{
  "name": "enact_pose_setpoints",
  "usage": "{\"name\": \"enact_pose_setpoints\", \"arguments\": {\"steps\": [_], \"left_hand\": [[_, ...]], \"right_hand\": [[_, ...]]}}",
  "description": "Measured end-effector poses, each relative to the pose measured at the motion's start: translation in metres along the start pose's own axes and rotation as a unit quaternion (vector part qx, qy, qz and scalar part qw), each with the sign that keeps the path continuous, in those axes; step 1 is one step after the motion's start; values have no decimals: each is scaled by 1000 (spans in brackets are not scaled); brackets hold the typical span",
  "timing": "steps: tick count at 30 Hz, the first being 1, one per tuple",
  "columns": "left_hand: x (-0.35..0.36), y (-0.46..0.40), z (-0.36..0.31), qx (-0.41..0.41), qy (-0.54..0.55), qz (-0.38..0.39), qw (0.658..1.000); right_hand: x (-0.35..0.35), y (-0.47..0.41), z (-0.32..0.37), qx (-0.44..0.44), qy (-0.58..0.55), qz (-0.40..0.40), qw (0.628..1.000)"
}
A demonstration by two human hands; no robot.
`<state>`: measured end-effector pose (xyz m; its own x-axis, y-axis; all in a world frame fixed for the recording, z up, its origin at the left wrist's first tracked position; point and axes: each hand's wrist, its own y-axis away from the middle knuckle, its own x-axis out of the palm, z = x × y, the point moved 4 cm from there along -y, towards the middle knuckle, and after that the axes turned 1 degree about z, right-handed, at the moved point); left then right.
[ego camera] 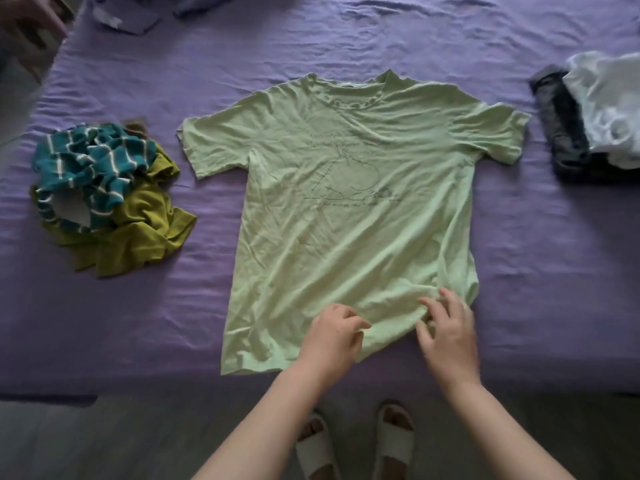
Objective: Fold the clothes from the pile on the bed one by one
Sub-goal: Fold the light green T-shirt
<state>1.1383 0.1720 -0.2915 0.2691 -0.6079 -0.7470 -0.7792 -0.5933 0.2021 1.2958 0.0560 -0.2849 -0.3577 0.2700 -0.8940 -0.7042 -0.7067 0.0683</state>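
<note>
**Green T-shirt laid flat on the bed**

The green T-shirt (346, 209) lies spread face-up in the middle of the purple bed (346, 39), collar far, hem near you. Your left hand (332, 336) pinches the near hem with curled fingers. Your right hand (448, 336) rests on the bunched right corner of the hem, fingers spread. The pile (107, 199) of striped and olive clothes sits left; folded clothes (588, 116) lie at the far right.

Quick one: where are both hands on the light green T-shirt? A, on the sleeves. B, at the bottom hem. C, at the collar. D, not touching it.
B: the left hand and right hand both rest on the T-shirt at its near hem, far from collar and sleeves.
</note>
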Motion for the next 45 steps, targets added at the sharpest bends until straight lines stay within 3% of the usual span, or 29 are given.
{"name": "enact_pose_setpoints", "arguments": {"steps": [2, 6, 10, 14, 17, 20, 25, 28, 31, 35, 37, 40, 43, 45], "left_hand": [[27, -12, -24, 4, 11, 61, 998], [52, -21, -48, -11, 7, 55, 998], [54, -26, -53, -26, -13, 17, 999], [48, -38, -78, -19, -3, -2, 1000], [52, -46, -97, -34, -24, 54, 998], [65, -51, -105, -38, -113, 122, 985], [88, -48, -109, -47, -223, 175, 958], [94, -48, -113, -83, -170, 199, 962], [98, -49, -117, -65, -133, 172, 974], [105, -44, -117, -59, -78, 145, 985], [99, -39, -113, -63, -65, 96, 991], [85, -28, -102, -78, -89, 51, 992], [71, -17, -86, -36, -161, 50, 985], [65, -9, -72, -24, -195, 64, 978]], "right_hand": [[-10, 5, -20, 113, -19, -45, 992], [-7, -2, -38, 251, -128, 4, 959], [-31, -13, -46, 267, -245, -34, 932], [-62, -13, -72, 300, -405, -109, 857], [-74, -10, -104, 331, -385, -98, 856], [-75, -7, -125, 354, -326, -25, 876], [-58, -8, -125, 270, -129, 133, 945], [-54, -8, -130, 243, -139, 100, 955], [-65, -2, -144, 238, -183, 25, 953], [-73, 9, -164, 235, -32, 40, 971], [-75, 5, -155, 151, 35, 29, 987], [-66, 1, -128, -27, 31, 14, 999], [-41, 6, -90, -188, -30, 87, 978], [-19, 14, -70, -260, -10, 142, 955]]}}
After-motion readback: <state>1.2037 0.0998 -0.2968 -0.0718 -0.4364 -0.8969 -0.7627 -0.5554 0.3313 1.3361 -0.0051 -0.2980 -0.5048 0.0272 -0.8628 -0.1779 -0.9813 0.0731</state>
